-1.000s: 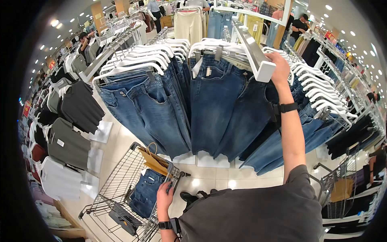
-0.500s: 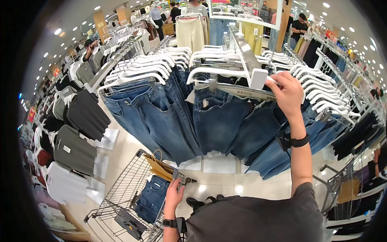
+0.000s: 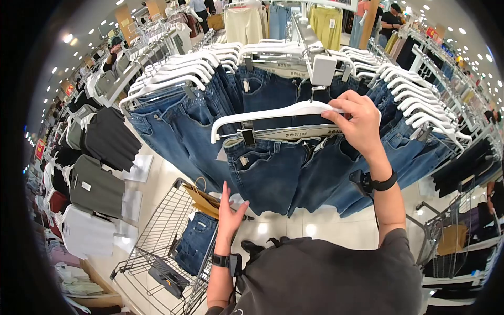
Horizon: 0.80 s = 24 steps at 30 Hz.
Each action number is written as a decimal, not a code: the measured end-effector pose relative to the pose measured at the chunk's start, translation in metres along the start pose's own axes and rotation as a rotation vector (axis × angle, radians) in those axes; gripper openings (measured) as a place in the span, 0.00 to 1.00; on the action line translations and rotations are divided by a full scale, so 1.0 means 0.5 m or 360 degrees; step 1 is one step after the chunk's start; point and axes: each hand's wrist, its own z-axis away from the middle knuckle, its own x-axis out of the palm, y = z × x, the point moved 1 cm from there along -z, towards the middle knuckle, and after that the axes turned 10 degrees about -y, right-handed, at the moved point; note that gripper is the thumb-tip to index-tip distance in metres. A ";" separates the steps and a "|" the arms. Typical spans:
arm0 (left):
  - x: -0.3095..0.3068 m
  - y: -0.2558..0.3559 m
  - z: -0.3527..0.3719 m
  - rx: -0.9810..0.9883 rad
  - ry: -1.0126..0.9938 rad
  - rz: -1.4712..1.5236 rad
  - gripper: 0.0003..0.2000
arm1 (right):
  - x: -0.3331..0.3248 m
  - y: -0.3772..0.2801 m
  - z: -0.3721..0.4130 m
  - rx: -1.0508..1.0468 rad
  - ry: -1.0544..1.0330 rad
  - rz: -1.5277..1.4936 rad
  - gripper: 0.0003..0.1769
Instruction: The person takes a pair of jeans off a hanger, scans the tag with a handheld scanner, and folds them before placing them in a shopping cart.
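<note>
My right hand [image 3: 357, 118] is closed on the right part of a white hanger [image 3: 283, 111], held in front of the rack. From the hanger's clips hangs a pair of blue jeans [image 3: 273, 176], its pale inner waistband showing. The hanger's hook is close under the white end cap [image 3: 323, 70] of the rack's rail, off the rail. My left hand [image 3: 229, 216] is raised with fingers apart, holding nothing, left of the jeans' lower part and beside the shopping cart [image 3: 142, 239].
Folded jeans [image 3: 197, 241] and a brown paper bag [image 3: 202, 202] lie in the cart. More jeans on white hangers [image 3: 173, 76] fill the rack on both sides. Dark shirts [image 3: 100, 181] hang at left. Another cart [image 3: 441, 236] stands at right. A person in black [image 3: 389, 23] is farther back.
My right hand has brought the hanger and jeans off the rail, down and toward me. My left hand has risen from the cart's edge and spread its fingers.
</note>
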 end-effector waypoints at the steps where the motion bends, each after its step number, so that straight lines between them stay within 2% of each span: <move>1: 0.005 -0.019 -0.005 0.0036 0.0011 0.0076 0.46 | -0.002 -0.003 0.005 -0.0005 -0.0004 0.0010 0.09; 4: 0.023 -0.059 -0.020 0.0135 -0.0141 0.0485 0.45 | -0.012 -0.016 0.019 -0.0049 -0.0006 -0.0075 0.09; 5: 0.032 -0.083 -0.019 0.0013 -0.0170 0.0599 0.38 | -0.013 -0.015 0.024 -0.0045 -0.0025 -0.0103 0.09; 8: 0.038 -0.033 -0.007 -0.0193 -0.0313 0.0655 0.27 | -0.016 -0.017 0.037 -0.0101 -0.0035 -0.0109 0.09; 9: 0.046 -0.042 -0.003 -0.0159 -0.0244 0.0594 0.20 | -0.016 -0.019 0.039 -0.0079 -0.0019 -0.0119 0.09; 13: 0.057 -0.046 0.016 -0.0097 -0.0157 0.0479 0.14 | -0.027 -0.039 0.050 -0.0142 -0.0015 -0.0062 0.09; 16: 0.058 -0.050 0.038 -0.0254 -0.0111 0.0504 0.13 | -0.031 -0.042 0.056 -0.0100 -0.0004 -0.0042 0.08; 22: 0.089 -0.080 0.097 -0.0290 -0.0221 0.0534 0.12 | -0.043 -0.047 0.062 -0.0120 -0.0016 -0.0086 0.08; 24: 0.111 -0.144 0.122 -0.0415 -0.0244 0.0522 0.11 | -0.038 -0.040 0.069 -0.0121 0.0015 -0.0095 0.08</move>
